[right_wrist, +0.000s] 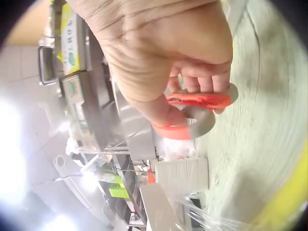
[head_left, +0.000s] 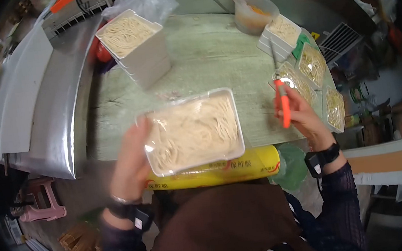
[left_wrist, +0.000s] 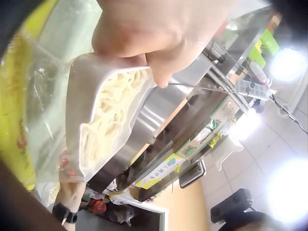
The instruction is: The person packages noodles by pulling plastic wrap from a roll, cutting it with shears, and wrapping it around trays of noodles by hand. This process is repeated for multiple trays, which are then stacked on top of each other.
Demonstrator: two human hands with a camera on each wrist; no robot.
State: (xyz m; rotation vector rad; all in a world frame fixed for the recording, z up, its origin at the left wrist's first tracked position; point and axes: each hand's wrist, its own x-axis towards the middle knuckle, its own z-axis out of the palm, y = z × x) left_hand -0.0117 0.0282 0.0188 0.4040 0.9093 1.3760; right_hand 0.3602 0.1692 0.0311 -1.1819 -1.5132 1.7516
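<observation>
My left hand (head_left: 131,155) grips the left side of a white tray of noodles (head_left: 192,132), raised over the near edge of the table. Clear film stretches across its top, and in the left wrist view the noodles (left_wrist: 113,108) show inside the tilted tray. A yellow roll of cling film (head_left: 260,162) lies below the tray, partly hidden by it. On the right, my right hand (head_left: 305,117) holds scissors (head_left: 285,106) with orange and grey handles, blades pointing away from me. The right wrist view shows fingers and thumb curled at the scissors' handles (right_wrist: 202,100).
A stack of white noodle trays (head_left: 146,57) stands at the back left. At the right are wrapped trays (head_left: 312,65), another tray stack (head_left: 273,45) and a clear tub (head_left: 248,18). A metal surface (head_left: 57,102) borders the green table (head_left: 202,51) on the left.
</observation>
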